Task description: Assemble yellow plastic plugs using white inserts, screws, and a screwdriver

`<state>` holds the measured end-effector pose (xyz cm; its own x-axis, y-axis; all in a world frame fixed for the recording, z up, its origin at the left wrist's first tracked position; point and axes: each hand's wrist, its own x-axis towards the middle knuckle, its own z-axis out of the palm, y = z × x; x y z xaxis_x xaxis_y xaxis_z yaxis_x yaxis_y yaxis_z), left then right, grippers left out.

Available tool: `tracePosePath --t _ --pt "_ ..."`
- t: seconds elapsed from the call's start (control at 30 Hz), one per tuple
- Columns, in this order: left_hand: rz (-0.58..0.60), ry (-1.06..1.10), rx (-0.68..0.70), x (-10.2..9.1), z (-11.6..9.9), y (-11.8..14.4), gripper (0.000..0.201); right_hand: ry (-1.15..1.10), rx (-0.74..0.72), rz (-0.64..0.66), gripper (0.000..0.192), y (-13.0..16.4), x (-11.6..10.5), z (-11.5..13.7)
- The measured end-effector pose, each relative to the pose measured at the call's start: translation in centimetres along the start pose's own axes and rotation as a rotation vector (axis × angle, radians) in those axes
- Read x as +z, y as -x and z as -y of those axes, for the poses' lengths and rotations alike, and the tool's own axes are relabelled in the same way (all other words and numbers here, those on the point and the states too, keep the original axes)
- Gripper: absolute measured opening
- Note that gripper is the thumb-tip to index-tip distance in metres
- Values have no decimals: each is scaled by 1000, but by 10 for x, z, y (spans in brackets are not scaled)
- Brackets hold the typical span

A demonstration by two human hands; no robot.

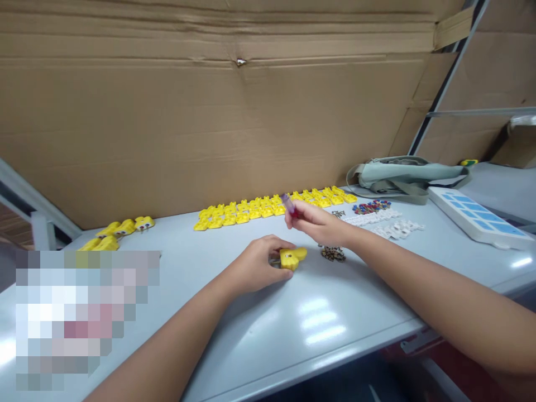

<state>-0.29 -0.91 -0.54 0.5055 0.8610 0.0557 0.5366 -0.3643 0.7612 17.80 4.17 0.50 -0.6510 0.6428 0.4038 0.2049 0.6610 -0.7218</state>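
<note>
Left hand [255, 262] gripped a yellow part [292, 258] flat on the table [259, 335]; right hand [318, 223] hovered just above, pinching a small purple tool [288, 204]. Screws [333, 254] piled just beside, yellow row [272, 206] lined up beyond

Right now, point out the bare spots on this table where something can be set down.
Bare: the near grey tabletop between both forearms, and the stretch between the left hand and the left cluster of yellow plastic pieces. Crowded: the long yellow row and small white parts at the back right.
</note>
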Motion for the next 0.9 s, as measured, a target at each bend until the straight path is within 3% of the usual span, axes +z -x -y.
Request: tracePosePath --t 0.1,0.27,0.5,0.6,0.77,0.9 --pt "-26 58 -6 -1 1 0 40 354 -47 167 13 3 -3 5" --pt "-103 64 -53 1 1 0 50 484 50 295 41 5 -1 9" --pt "-137 57 -74 4 1 0 46 634 205 323 30 7 2 26" --pt "-137 38 -77 4 2 0 46 629 216 348 24 7 3 25" --pt "-142 -16 -85 1 1 0 47 487 37 355 20 5 1 8" --pt "-139 -39 -95 -1 2 1 43 412 -20 361 24 4 -4 0"
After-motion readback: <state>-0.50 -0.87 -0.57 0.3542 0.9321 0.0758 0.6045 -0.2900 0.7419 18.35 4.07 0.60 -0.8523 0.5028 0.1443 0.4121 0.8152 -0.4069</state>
